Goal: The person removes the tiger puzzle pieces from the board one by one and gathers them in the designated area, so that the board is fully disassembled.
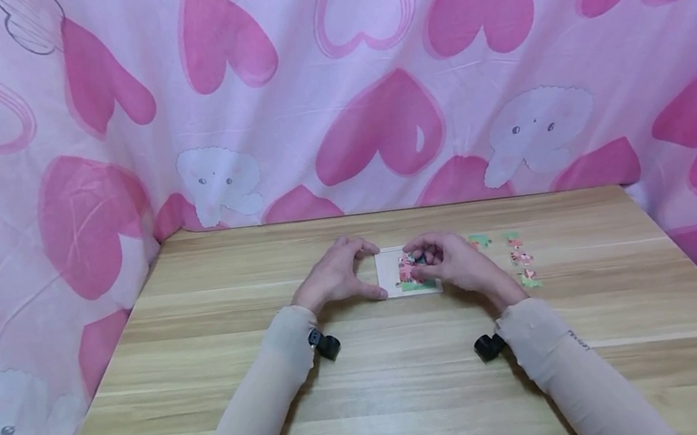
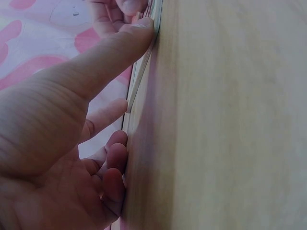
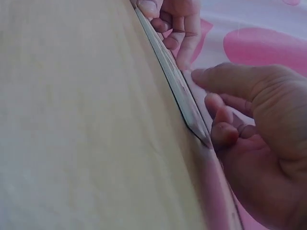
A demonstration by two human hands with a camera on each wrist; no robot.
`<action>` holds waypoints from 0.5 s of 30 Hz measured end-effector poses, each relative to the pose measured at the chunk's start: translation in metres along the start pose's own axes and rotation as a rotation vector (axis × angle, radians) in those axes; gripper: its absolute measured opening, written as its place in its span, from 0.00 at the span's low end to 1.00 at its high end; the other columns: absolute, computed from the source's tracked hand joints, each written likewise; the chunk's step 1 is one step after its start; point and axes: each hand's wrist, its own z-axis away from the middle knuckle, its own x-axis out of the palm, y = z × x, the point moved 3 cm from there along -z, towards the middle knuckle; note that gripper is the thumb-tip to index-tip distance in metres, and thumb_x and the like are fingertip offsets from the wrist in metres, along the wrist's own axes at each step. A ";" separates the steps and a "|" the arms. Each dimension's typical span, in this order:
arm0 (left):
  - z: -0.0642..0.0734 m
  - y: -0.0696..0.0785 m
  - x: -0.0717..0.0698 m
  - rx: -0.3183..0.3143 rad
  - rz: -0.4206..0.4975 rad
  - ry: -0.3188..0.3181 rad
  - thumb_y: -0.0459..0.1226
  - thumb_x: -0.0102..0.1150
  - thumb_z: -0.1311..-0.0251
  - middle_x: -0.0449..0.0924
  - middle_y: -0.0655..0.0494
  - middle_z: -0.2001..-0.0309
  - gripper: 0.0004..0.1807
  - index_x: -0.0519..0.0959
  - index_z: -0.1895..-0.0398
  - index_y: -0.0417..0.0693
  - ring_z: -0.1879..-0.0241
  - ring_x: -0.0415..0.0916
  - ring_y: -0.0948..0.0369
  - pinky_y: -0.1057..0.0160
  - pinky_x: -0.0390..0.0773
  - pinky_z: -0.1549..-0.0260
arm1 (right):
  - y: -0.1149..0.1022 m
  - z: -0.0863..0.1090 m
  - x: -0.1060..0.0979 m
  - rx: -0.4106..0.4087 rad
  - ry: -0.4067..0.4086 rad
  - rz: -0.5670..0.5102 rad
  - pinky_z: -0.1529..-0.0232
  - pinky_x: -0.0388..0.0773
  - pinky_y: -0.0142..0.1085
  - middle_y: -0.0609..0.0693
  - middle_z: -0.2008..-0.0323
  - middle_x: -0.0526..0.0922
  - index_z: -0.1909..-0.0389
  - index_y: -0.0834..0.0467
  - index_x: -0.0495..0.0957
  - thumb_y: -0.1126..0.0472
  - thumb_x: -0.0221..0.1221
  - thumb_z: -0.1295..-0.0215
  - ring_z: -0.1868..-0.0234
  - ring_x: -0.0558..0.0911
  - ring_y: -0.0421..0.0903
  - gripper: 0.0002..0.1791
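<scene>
A white puzzle board [image 1: 388, 272] lies on the table, its right part covered by joined, picture-printed jigsaw pieces [image 1: 408, 278]. My left hand [image 1: 335, 273] holds the board's left end, thumb at the near corner and forefinger at the far one. In the left wrist view the left thumb [image 2: 112, 60] presses against the board's edge. My right hand [image 1: 459, 261] hovers over the board's right part, thumb and fingers bent and apart. The right wrist view shows the right hand [image 3: 268, 120] beside the board's edge [image 3: 170, 79], with no piece visible between its fingertips. Part of the picture is hidden beneath it.
Right of the board, a column of jigsaw pieces [image 1: 521, 259] lies on the wooden table [image 1: 375, 394]. Another small green-edged piece [image 1: 479, 240] is close behind my right hand. A pink heart-patterned curtain [image 1: 375, 123] stands along the table's back and sides.
</scene>
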 end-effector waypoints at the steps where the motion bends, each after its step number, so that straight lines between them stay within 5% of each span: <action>1: 0.000 0.000 0.000 0.000 -0.002 0.001 0.55 0.93 0.55 0.73 0.56 0.39 0.48 0.80 0.28 0.63 0.37 0.75 0.56 0.50 0.78 0.32 | -0.002 0.000 -0.001 -0.002 0.000 0.002 0.58 0.79 0.32 0.54 0.54 0.83 0.34 0.53 0.85 0.60 0.75 0.27 0.55 0.78 0.52 0.23; 8: 0.000 0.001 0.000 -0.005 0.005 -0.004 0.54 0.93 0.55 0.74 0.57 0.38 0.48 0.80 0.28 0.63 0.37 0.74 0.56 0.50 0.79 0.32 | -0.015 0.008 -0.016 0.032 0.027 0.007 0.56 0.80 0.37 0.54 0.54 0.83 0.30 0.48 0.84 0.55 0.74 0.25 0.54 0.78 0.55 0.25; 15: 0.000 0.001 0.000 -0.007 0.014 -0.007 0.54 0.93 0.54 0.74 0.57 0.38 0.47 0.81 0.28 0.62 0.36 0.74 0.56 0.50 0.78 0.32 | -0.026 0.014 -0.036 -0.066 0.073 0.052 0.59 0.78 0.34 0.55 0.57 0.82 0.33 0.48 0.85 0.51 0.74 0.25 0.56 0.78 0.54 0.23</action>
